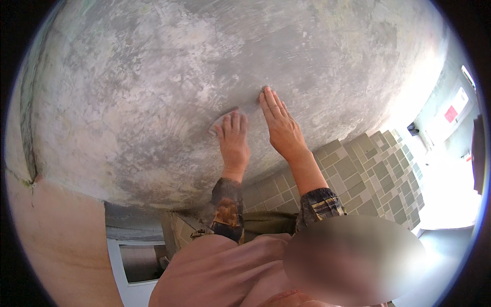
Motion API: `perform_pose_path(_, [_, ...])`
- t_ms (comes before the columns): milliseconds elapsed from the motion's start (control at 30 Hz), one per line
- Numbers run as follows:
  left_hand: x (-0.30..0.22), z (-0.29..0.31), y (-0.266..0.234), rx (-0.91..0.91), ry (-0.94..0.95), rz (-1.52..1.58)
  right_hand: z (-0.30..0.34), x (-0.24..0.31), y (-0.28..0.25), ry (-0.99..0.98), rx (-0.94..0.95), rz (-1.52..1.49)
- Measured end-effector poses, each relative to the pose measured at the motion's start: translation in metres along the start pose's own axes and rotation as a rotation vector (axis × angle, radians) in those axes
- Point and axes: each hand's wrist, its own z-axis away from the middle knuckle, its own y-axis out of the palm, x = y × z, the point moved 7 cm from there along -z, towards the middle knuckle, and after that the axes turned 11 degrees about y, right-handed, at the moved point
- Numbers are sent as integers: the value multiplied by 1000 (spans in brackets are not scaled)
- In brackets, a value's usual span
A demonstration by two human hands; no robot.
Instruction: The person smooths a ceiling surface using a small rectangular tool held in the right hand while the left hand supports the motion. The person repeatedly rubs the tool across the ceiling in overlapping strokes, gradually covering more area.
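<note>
A broad wall [158, 97] of mottled grey and whitish plaster fills the upper part of the head view. Against it, my left hand [234, 143] presses a pale flat pad [219, 124] with its fingers bent over it; the pad's exact kind cannot be made out. Just to the right and a little higher, my right hand [282, 128] lies on the same surface with its fingers stretched out and side by side. A thin dark edge shows by its fingertips, but whatever lies beneath them is hidden. The two hands are apart.
Below the wall at the right stretches a floor of green-grey tiles [358, 174]. A white-framed door or window [116, 271] stands at lower left, beside a beige wall [64, 245]. Bright light comes in at the right edge, near a small dark object [413, 129].
</note>
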Motion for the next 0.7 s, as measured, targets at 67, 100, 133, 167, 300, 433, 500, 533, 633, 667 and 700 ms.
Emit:
perform_pose_path(67, [-14,-1,-4,-81,136,73,0,1,-1,4,0,5])
perform_pose_path(100, [-12,-2,0,-18,87,76,0,1,-1,5,5,13])
perform_pose_path(133, [-11,-2,0,-5,86,79,0,1,-1,6,8,20])
perform_pose_path(167, [-15,-3,-5,-55,143,82,0,0,-1,12,10,20])
perform_pose_path(300, [5,-6,-7,-5,-43,-68,1,2,-1,24,11,47])
perform_pose_path(433, [-11,-6,0,9,47,1,2,1,-1,27,27,46])
perform_pose_path(500, [-18,-6,1,14,100,46,1,1,-2,26,31,38])
perform_pose_path(533, [-17,-7,2,41,90,50,1,1,-1,28,34,34])
perform_pose_path(633, [-8,-8,-5,-18,-1,-14,1,1,0,39,30,39])
perform_pose_path(667, [-1,-7,-5,3,-101,-51,1,1,1,51,40,36])
perform_pose_path(700, [-5,-8,-7,-29,-23,-38,2,2,1,47,31,38])
